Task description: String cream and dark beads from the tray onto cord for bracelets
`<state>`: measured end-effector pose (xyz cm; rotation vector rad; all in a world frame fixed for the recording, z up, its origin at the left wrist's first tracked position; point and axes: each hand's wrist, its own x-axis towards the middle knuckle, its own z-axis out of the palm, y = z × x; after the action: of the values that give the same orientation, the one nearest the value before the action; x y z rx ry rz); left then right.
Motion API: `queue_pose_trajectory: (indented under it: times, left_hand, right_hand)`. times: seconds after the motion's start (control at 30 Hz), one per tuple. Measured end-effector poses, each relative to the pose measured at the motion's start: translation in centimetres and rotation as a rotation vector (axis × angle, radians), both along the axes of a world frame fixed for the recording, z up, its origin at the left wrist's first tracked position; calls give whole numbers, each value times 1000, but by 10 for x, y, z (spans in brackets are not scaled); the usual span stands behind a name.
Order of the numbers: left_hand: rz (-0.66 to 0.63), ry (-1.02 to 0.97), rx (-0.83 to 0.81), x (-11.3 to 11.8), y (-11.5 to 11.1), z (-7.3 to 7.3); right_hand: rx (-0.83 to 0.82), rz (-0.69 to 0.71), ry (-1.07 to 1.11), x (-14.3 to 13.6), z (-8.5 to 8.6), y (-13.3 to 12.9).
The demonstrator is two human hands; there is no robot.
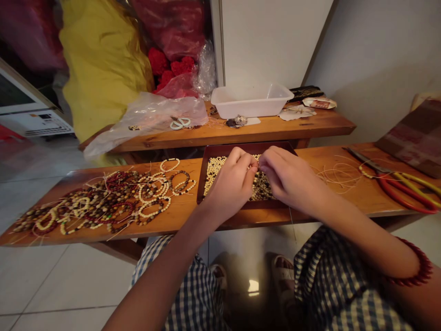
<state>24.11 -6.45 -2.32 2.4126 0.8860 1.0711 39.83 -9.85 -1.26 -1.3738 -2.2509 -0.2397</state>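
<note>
Both my hands meet over a dark red tray [200, 184] that holds pale beads [212, 171] on its left and darker beads [262, 189] on its right. My left hand [236, 177] is closed, thumb and fingers pinched together at the fingertips. Close beside it, my right hand [280, 174] is also pinched. What lies between the fingertips is too small to make out, though a thin thread [292, 220] hangs below my right hand past the bench edge.
Beaded bracelets [113, 197] pile up on the bench's left. Loose threads [339, 174], red-handled cutters [396, 191] and a cardboard box [413, 133] lie right. Behind, another bench [193, 140] bears a white container [253, 108], scissors [180, 123] and a plastic bag [144, 115].
</note>
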Motion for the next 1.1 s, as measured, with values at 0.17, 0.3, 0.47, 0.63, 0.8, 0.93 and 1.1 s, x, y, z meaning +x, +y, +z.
queue_pose_trajectory:
  times: [0.17,0.3,0.47,0.63,0.8,0.93,1.1]
  left_hand:
    - [-39,-142,-226,-2,4,5]
    - [-82,-223,-454,-1,7,5]
    - [-193,-355,-753,2,11,0]
    - [-228,-359,-667,3,8,-1]
    - [-189,-338,-454,3,4,2]
    - [-206,-353,-426,2,3,2]
    - [-289,-369,-474,-4,6,3]
  right_hand:
    - [112,20,-178,0,1,-1]
    - [124,39,-158,-1,3,-2]
    - [6,98,94,0,8,-3]
    - [-172,107,318,3,13,-5]
    - [-314,83,470,4,13,-5]
    - [-326,112,512,4,14,-5]
    - [-356,160,517,6,18,-8]
